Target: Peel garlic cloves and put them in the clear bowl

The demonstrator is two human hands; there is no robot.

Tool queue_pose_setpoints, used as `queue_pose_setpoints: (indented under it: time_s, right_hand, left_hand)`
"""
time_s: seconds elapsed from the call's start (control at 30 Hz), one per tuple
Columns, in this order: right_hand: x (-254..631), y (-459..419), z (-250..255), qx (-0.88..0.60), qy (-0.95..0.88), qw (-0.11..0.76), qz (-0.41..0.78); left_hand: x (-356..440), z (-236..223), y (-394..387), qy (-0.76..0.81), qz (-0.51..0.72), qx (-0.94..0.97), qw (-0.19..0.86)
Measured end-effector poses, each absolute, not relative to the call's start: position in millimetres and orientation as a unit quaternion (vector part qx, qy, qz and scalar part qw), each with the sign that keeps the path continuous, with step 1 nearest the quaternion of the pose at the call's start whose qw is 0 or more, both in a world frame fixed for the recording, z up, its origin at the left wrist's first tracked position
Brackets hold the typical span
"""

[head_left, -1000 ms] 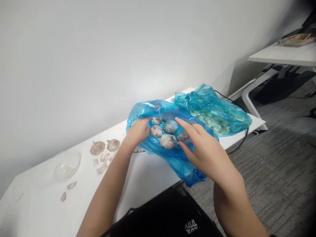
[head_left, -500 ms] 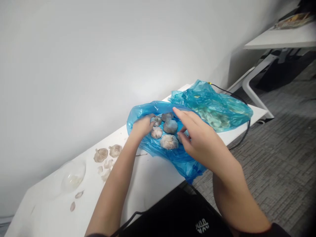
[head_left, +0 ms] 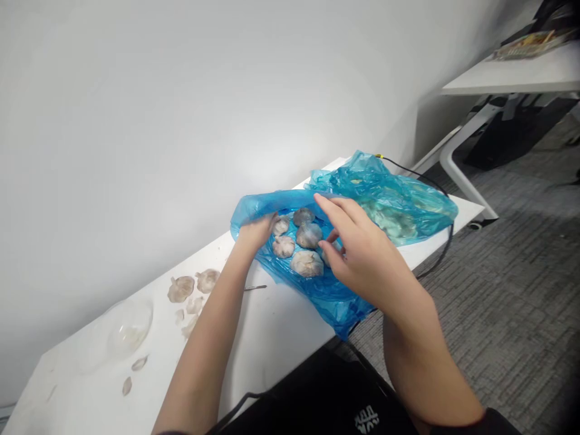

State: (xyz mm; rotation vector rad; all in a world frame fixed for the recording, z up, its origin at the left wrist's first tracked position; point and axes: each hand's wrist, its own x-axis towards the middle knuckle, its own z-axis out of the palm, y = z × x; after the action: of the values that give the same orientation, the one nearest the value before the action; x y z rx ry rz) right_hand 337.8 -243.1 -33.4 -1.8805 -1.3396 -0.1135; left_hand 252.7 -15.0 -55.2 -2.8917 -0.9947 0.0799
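A blue plastic bag (head_left: 333,299) lies open on the white table (head_left: 276,329) with several garlic bulbs (head_left: 307,263) inside. My left hand (head_left: 254,232) is closed on the bag's left rim and holds it open, right beside the bulbs. My right hand (head_left: 357,254) reaches into the bag from the right. Its thumb and curled fingers are around a garlic bulb (head_left: 324,258) that is mostly hidden beneath the palm, while the index finger stretches out over the other bulbs.
A second, crumpled blue bag (head_left: 394,202) lies just behind on the right, with a black cable (head_left: 446,244) running past it. To the left are two loose garlic bulbs (head_left: 181,289), scattered cloves, a small metal tool (head_left: 256,287) and a clear bowl (head_left: 129,320). A black bag (head_left: 317,399) sits below the table edge.
My right hand has moved deeper into the bag and curled over the bulb on the right side. My left hand stays on the rim. The view has shifted slightly.
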Motion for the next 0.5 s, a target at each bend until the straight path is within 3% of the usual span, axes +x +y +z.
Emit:
queue_pose_setpoints:
  time_s: [0.2,0.5]
  right_hand:
    - [337.2,-239.9,-30.7,-0.734,-0.54,0.41,-0.045]
    - [333.7,-239.3,-25.9,-0.736,-0.547,0.395,-0.061]
  left_hand:
    - [232.2,-23.9,-25.5,-0.316,-0.081,-0.944,-0.05]
    - [194.3,18.5,-49.5,-0.288,-0.25,-0.924,-0.017]
